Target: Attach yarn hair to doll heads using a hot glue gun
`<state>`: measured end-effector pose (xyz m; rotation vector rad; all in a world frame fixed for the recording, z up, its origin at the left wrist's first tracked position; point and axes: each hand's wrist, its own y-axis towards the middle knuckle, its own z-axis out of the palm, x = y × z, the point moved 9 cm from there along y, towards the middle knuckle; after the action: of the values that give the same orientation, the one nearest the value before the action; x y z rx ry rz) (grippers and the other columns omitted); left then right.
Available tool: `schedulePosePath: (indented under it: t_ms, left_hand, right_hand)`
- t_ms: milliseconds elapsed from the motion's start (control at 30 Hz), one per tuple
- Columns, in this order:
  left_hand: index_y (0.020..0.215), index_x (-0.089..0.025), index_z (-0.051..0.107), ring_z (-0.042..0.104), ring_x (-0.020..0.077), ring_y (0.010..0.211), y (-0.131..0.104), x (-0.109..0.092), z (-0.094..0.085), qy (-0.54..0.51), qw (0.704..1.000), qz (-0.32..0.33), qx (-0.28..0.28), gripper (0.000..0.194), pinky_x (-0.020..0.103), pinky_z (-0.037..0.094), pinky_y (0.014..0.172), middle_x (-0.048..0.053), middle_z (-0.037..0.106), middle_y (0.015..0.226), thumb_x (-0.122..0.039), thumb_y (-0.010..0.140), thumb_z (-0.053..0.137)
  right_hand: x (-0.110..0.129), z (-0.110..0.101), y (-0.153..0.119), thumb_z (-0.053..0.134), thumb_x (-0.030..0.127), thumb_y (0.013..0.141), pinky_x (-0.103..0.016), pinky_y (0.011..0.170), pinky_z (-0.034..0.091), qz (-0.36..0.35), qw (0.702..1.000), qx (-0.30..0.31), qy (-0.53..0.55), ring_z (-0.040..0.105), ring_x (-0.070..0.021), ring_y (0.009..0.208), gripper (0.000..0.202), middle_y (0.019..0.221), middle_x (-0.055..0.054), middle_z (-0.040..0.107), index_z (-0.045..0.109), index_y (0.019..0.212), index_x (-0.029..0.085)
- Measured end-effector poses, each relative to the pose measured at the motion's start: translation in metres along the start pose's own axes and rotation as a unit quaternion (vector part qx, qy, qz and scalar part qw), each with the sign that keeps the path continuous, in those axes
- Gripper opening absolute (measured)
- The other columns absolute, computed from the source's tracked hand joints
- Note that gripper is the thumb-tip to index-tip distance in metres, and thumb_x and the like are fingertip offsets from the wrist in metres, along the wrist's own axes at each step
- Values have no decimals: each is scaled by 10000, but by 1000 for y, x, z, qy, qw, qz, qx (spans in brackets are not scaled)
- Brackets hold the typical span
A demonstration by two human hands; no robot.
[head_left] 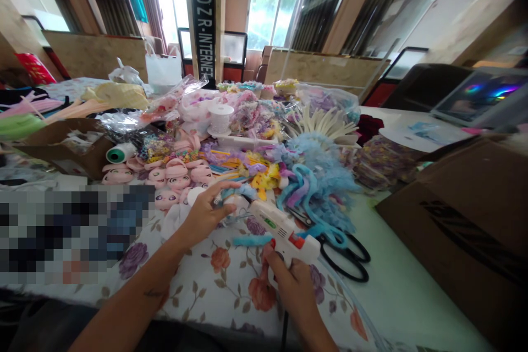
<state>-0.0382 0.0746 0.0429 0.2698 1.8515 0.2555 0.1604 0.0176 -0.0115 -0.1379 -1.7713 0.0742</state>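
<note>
My right hand point(291, 275) grips the handle of a white glue gun point(280, 228) with red parts, its front end aimed up and left. Near that front end, my left hand point(208, 212) has its thumb and forefinger closed on a small white piece with light blue fluff point(239, 203); its exact kind is too blurred to make out. Black-handled scissors point(350, 258) lie to the right of the glue gun, partly under light blue fuzzy strips point(307, 192). A short blue fuzzy strip point(251, 240) rests on the flowered tablecloth point(202, 269) between my hands.
Several pink doll heads point(178, 176) sit behind my left hand. Beyond are a white spool point(221, 118), yellow fuzzy pieces point(266, 179) and bagged trimmings point(328, 102). An open brown box point(66, 148) stands at left; a large cardboard box point(462, 236) fills the right side.
</note>
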Motion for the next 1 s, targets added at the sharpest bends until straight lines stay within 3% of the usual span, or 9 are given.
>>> schedulePosePath:
  t_ms: [200,500,1000]
  left_hand:
    - [1141,-246,624,547,279,1178,-1,-1,-6,-1,1000,6,-28,381,375,469,959,66,607,1272,-369,783,668]
    - [1128,-245,623,523,261,1219,0,-4,-5,5,1000,14,-23,352,353,426,1002,54,615,1265,-334,790,668]
    - [1111,-246,633,551,241,1182,-1,-7,-3,-2,999,33,-21,327,334,419,998,43,643,1216,-302,791,670]
  right_hand:
    - [-13,-1,3,600,518,742,-255,436,406,7,1000,13,7,525,-158,409,361,432,-3,583,572,565,204]
    - [-1,4,-2,625,510,721,-256,457,428,4,999,29,39,511,-156,432,335,448,26,543,667,780,184]
    - [0,3,-3,574,486,767,-242,462,411,-6,1000,26,17,510,-145,426,330,433,10,564,568,599,202]
